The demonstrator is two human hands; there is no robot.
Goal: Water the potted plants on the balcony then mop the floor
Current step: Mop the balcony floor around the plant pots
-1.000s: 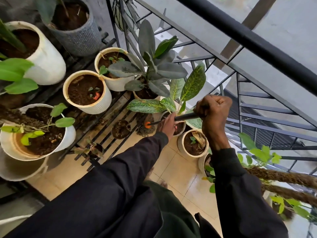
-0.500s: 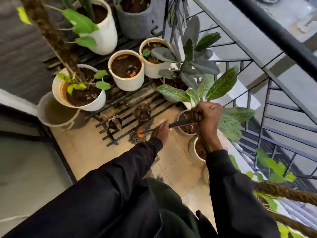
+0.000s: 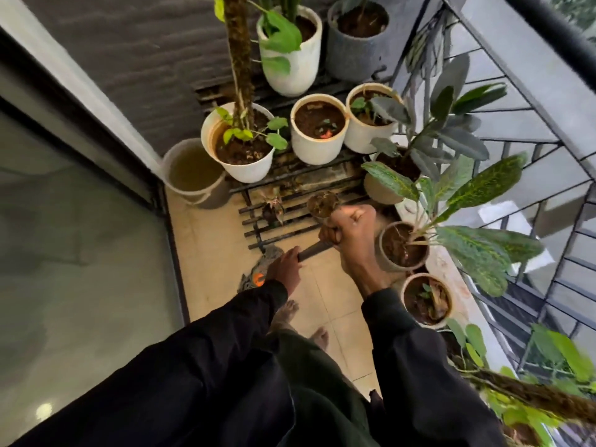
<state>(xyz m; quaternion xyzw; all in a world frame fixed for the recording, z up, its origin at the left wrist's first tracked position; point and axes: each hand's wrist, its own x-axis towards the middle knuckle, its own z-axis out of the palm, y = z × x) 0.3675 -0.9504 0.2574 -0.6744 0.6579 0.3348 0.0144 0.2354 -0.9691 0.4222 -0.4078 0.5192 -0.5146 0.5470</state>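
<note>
Mop head (image 3: 262,270) nearer murky-water bucket (image 3: 211,200)

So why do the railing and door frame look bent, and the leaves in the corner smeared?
Head view: the wide-angle lens bows the railing and door frame; leaves at lower right are smeared, probably head motion; the left hand and right hand on the mop handle look sharp; light is soft, no hard shadows; one glare spot on the glass door.

No readable text, label, brand, number or sign shows on anything here.
</note>
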